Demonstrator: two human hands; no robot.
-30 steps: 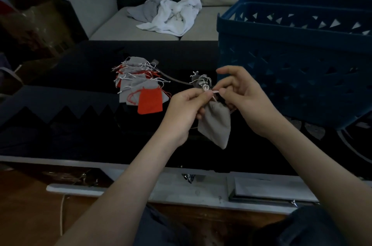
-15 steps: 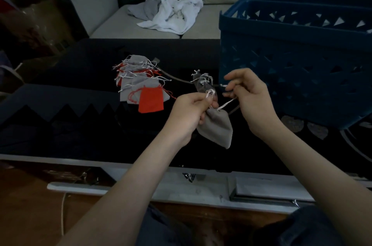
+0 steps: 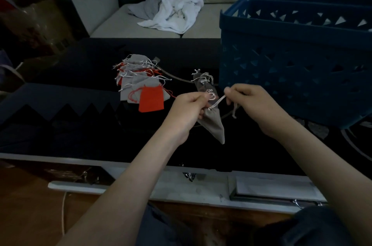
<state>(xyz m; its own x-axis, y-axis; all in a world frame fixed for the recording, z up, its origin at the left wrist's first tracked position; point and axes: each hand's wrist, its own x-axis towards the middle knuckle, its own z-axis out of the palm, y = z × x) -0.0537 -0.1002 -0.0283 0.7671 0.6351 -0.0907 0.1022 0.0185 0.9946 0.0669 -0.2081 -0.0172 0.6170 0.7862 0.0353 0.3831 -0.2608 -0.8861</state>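
Head: left fingers [image 3: 198, 98] on pouch [image 3: 214, 125]; right fingers [image 3: 231, 93], drawstring [image 3: 218, 101].

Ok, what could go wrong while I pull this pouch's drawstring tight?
The cord is taut between your right hand and the grey pouch your left hand grips; a hard tug might snap it or pull it from your pinch. A loose end hangs under the right hand and could snag the pouches lying behind.

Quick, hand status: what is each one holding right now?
Left hand: closed, pinching the neck of the grey pouch.
Right hand: closed, pinching the pouch's white drawstring.
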